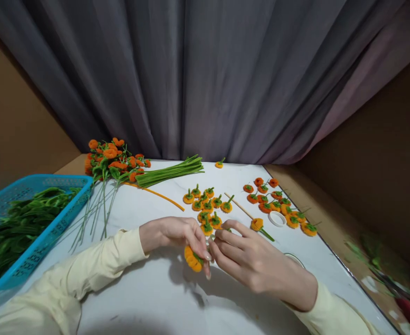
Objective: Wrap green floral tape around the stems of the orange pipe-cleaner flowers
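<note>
My left hand (pixel 177 235) pinches a small orange pipe-cleaner pumpkin (pixel 192 259) with a green top, just above the white table (pixel 149 298). My right hand (pixel 250 260) meets it fingertip to fingertip, its fingers closed on the green stem end of the same pumpkin. Just beyond my hands lies a cluster of several finished orange pumpkins (pixel 208 204) with green stems. Both arms wear pale yellow sleeves.
A blue basket (pixel 47 232) of green leaf pieces stands at the left. Orange flowers on stems (pixel 110 160) and a bundle of green pipe cleaners (pixel 171 172) lie at the back. More pumpkins (pixel 278 204), a wooden stick (pixel 238 204) and a white ring (pixel 277 218) sit right. Grey curtain behind.
</note>
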`<state>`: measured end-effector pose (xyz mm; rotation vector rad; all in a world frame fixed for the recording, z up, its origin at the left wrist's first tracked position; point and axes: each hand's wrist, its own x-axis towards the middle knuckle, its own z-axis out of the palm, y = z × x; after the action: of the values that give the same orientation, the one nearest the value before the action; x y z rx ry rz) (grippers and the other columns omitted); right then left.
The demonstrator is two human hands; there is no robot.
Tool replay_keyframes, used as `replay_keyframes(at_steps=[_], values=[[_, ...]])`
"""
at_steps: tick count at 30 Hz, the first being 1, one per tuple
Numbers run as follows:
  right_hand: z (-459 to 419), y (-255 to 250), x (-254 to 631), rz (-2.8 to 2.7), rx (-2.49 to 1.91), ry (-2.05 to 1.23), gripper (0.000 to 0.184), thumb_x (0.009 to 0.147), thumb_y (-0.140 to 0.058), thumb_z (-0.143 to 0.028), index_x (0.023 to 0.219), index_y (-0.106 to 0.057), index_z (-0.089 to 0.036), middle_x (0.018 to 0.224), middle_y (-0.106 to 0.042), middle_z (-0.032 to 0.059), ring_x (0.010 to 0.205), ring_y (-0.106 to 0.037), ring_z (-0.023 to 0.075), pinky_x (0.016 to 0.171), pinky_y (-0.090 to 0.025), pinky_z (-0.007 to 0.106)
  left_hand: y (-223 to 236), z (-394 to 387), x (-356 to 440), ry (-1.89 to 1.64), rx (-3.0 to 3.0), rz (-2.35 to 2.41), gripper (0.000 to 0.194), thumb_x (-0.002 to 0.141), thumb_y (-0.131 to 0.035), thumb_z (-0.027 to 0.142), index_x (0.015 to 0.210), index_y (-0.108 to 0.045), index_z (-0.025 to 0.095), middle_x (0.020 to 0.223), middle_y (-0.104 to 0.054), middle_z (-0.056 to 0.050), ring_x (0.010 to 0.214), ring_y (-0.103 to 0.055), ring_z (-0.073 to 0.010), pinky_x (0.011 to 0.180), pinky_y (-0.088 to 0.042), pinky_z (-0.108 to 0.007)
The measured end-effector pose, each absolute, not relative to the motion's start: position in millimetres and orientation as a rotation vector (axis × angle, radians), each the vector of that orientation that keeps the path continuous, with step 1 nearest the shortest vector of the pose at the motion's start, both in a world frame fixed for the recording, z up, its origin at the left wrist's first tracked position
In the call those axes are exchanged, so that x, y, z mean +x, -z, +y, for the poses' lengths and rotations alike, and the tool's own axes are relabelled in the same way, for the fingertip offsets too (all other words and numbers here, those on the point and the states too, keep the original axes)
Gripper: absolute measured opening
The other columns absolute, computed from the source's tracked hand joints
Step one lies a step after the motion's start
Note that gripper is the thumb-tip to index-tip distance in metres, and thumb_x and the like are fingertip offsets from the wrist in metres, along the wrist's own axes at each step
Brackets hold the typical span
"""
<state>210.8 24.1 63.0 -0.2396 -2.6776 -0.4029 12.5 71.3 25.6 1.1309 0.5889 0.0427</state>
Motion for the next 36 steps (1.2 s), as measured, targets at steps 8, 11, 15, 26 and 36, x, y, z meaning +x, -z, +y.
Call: replay_keyframes(at_steps=[8,11,15,26,36], values=[[31,-61,213,-2.759,-0.489,0.027,0.032,0.097,-0.035,-0.009,0.074,-0.057,-0.013,0.063,-0.056,0.0033,0.063,-0.047,0.0143,0.075,-0.041,0.034,-60,23,10,-0.618,2.465,1.029,0.005,0.082,-0.062,0.016,0.079,-0.065,0.016,0.086,-0.068,-0.005,0.121,-0.044,-0.0278,0.099,-0.030,-0.044],[33,-61,214,-2.717,-0.532,-0.196,0.028,0.096,-0.038,-0.011,0.079,-0.059,-0.013,0.070,-0.058,0.0054,0.065,-0.049,0.0144,0.072,-0.041,0.032,-62,15,9,-0.680,2.593,0.939,0.016,0.087,-0.054,0.010,0.074,-0.062,0.014,0.078,-0.067,-0.005,0.115,-0.049,-0.0256,0.096,-0.030,-0.042],[39,-59,217,-2.652,-0.516,-0.540,0.015,0.093,-0.047,-0.013,0.090,-0.061,-0.013,0.077,-0.059,0.0064,0.077,-0.052,0.0161,0.075,-0.044,0.030,-62,20,8,-0.621,2.515,0.876,0.016,0.085,-0.059,0.010,0.070,-0.063,0.014,0.072,-0.066,-0.002,0.106,-0.054,-0.0224,0.094,-0.029,-0.039],[42,-63,219,-2.688,-0.391,-0.585,0.019,0.094,-0.044,-0.014,0.087,-0.062,-0.015,0.079,-0.065,0.0063,0.073,-0.053,0.0147,0.081,-0.041,0.034,-45,64,4,-0.234,1.615,0.608,0.013,0.074,-0.072,0.029,0.070,-0.072,0.017,0.076,-0.065,-0.001,0.077,-0.060,-0.0152,0.074,-0.043,-0.025],[34,-63,214,-2.746,-0.510,-0.381,0.025,0.096,-0.040,-0.015,0.083,-0.061,-0.015,0.074,-0.061,0.0057,0.071,-0.052,0.0155,0.075,-0.040,0.033,-63,26,14,-0.423,2.391,0.875,0.022,0.081,-0.066,0.014,0.060,-0.058,0.015,0.070,-0.063,0.002,0.098,-0.055,-0.0189,0.091,-0.023,-0.036]])
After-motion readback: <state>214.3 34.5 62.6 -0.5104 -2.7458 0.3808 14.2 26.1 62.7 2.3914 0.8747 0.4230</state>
